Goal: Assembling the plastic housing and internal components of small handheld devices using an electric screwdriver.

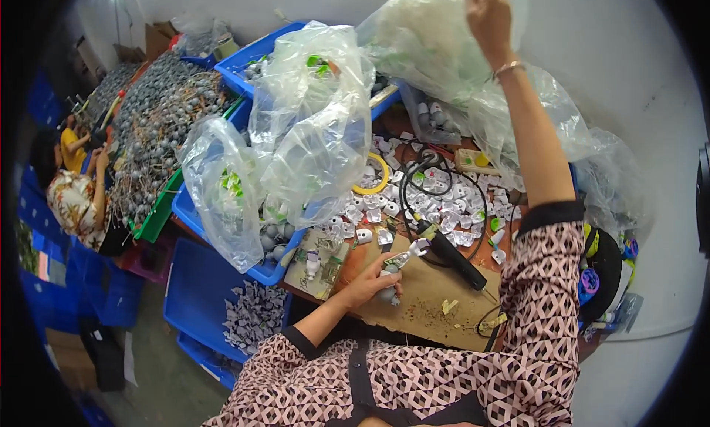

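My left hand (376, 285) is closed around a small grey-and-white plastic part (390, 273) above the brown cardboard (436, 308) at the table's front. Right of it lies a black, stick-shaped electric screwdriver (457, 254), its tip end near a white piece. My right hand (489, 21) is raised high at the top edge, beside a large clear plastic bag (421, 35). Its fingers look closed, but what they hold, if anything, is hidden. Many small white plastic shells (458, 205) cover the table behind the screwdriver.
A black cable (403, 194) loops near a yellow tape roll (372, 174). Blue crates (194, 205) with clear bags (318, 109) stand at left, above a blue bin (196, 283) of grey pieces. Two people (78, 197) sit by a heap of grey parts (159, 123) at far left.
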{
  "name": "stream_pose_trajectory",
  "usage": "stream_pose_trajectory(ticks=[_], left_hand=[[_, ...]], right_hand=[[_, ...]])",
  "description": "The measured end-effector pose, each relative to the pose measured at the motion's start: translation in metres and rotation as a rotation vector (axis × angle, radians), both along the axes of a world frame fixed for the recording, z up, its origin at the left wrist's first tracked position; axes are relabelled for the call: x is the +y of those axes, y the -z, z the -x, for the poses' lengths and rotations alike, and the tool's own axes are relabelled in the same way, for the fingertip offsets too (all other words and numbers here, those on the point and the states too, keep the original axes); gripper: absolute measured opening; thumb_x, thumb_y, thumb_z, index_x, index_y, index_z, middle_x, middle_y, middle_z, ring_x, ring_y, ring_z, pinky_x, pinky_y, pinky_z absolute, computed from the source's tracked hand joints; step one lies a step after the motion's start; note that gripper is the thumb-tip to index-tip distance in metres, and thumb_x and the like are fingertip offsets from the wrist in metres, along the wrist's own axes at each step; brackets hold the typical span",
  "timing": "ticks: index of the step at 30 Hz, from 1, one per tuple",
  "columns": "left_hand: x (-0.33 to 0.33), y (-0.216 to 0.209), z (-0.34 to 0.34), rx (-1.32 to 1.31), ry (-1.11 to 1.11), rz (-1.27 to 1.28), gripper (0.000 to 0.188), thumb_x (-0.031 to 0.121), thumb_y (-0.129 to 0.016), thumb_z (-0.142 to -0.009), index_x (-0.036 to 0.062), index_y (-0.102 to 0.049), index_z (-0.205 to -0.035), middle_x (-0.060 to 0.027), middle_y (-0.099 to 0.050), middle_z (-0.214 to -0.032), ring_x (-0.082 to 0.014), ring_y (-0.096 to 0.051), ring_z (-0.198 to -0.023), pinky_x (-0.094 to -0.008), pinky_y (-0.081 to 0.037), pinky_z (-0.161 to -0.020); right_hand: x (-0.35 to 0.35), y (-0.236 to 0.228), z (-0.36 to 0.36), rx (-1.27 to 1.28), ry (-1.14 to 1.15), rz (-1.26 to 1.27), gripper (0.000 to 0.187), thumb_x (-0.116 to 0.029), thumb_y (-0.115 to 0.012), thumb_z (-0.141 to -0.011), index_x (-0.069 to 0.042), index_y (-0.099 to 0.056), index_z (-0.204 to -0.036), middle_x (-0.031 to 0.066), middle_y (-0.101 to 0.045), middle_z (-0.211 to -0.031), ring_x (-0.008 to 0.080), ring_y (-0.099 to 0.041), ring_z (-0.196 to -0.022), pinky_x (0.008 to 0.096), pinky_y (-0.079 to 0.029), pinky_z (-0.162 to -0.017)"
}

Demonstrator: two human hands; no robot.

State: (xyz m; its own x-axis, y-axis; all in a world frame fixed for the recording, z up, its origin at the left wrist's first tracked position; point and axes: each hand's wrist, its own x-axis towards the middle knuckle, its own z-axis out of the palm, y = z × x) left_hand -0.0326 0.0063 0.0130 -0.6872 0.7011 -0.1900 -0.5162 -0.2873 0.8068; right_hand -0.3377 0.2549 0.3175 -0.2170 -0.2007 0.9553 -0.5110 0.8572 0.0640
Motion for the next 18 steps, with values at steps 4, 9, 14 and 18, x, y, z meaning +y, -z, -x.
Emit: stream_pose_trajectory(ticks=[4, 9, 14, 18], left_hand=[[-0.014, -0.009, -0.002, 0.027, 0.012, 0.047, 0.049, 0.017, -0.055, -0.090, 0.0054, -0.030, -0.131, -0.0024, -0.051, -0.088, -0.0121, -0.059, -0.079, -0.0278, -0.049, -0.071], [-0.008, -0.002, -0.004, 0.123, -0.016, 0.005, 0.050, 0.019, -0.054, -0.091, 0.0057, -0.030, -0.132, -0.0028, -0.053, -0.087, -0.0114, -0.059, -0.078, -0.0266, -0.048, -0.070], [-0.013, 0.005, -0.005, 0.115, -0.012, -0.032, 0.051, 0.019, -0.053, -0.091, 0.0064, -0.030, -0.134, -0.0056, -0.058, -0.084, -0.0115, -0.059, -0.076, -0.0260, -0.047, -0.069], [0.000, -0.002, -0.004, 0.184, 0.053, -0.055, 0.052, 0.019, -0.051, -0.091, 0.0052, -0.028, -0.136, -0.0055, -0.058, -0.083, -0.0103, -0.057, -0.076, -0.0248, -0.046, -0.068]], right_hand=[[-0.157, 0.032, -0.076, -0.281, -0.438, -0.405, 0.028, 0.008, -0.046, -0.072, -0.006, -0.062, -0.091, 0.0108, -0.062, -0.098, 0.0293, -0.061, -0.086, 0.0372, -0.050, -0.075], [-0.229, 0.094, -0.017, -0.934, 0.038, -0.629, 0.029, -0.006, -0.046, -0.078, 0.004, -0.061, -0.101, 0.0243, -0.060, -0.103, 0.0327, -0.059, -0.100, 0.0384, -0.047, -0.086], [-0.250, 0.135, 0.102, -0.919, -0.053, -0.310, 0.033, -0.021, -0.051, -0.081, -0.001, -0.063, -0.103, 0.0209, -0.060, -0.110, 0.0317, -0.058, -0.105, 0.0380, -0.047, -0.087], [-0.216, 0.127, 0.157, -0.771, -0.057, -0.530, 0.034, -0.019, -0.051, -0.081, -0.008, -0.060, -0.112, 0.0171, -0.058, -0.116, 0.0312, -0.054, -0.110, 0.0385, -0.044, -0.091]])
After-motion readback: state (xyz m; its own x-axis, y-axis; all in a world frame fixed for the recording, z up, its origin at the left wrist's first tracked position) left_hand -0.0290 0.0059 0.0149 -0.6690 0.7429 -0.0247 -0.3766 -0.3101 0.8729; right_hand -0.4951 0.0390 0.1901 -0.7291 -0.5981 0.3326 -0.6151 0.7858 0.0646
